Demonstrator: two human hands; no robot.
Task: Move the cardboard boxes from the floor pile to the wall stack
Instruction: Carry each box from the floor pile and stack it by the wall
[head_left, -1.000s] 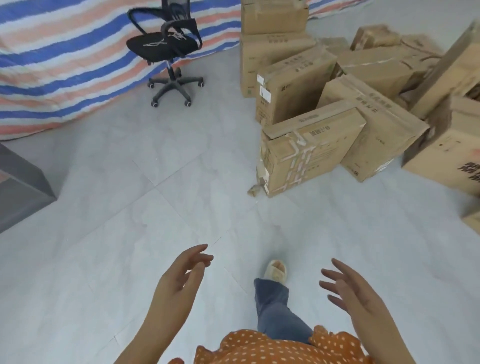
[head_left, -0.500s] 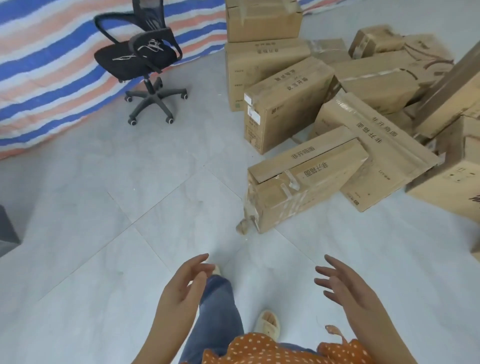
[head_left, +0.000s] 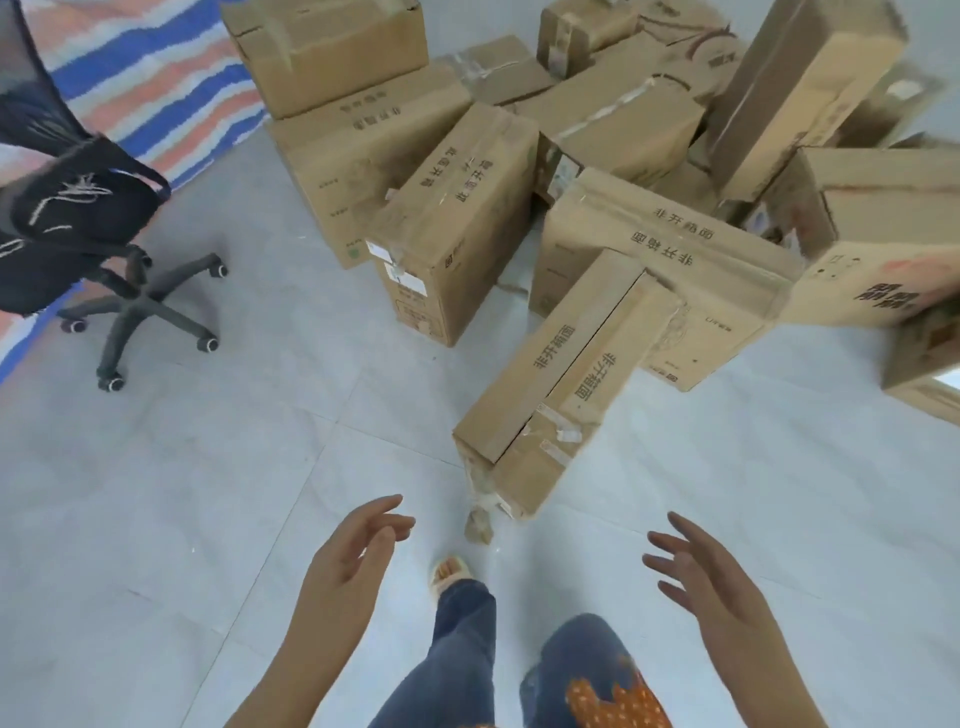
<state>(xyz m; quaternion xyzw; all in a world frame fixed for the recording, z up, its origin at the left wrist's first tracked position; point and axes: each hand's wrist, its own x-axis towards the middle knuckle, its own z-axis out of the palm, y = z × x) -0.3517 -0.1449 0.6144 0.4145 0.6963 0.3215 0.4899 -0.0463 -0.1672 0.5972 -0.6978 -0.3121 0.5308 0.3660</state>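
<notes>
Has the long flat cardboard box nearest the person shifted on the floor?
Cannot tell: the long flat cardboard box leans on the same box behind it; only the camera has clearly closed in.

Black office chair (head_left: 78, 218) at the far left, mesh back cut by the frame edge, white scuffs across its seat. Its five-spoke base (head_left: 140, 317) stands on white-tipped castors on the pale grey tiled floor (head_left: 208, 493). Behind the chair, a blue, orange and white striped tarp (head_left: 156, 78) reaches down to the floor. Thin dark grout lines cross the tiles at a slant.
</notes>
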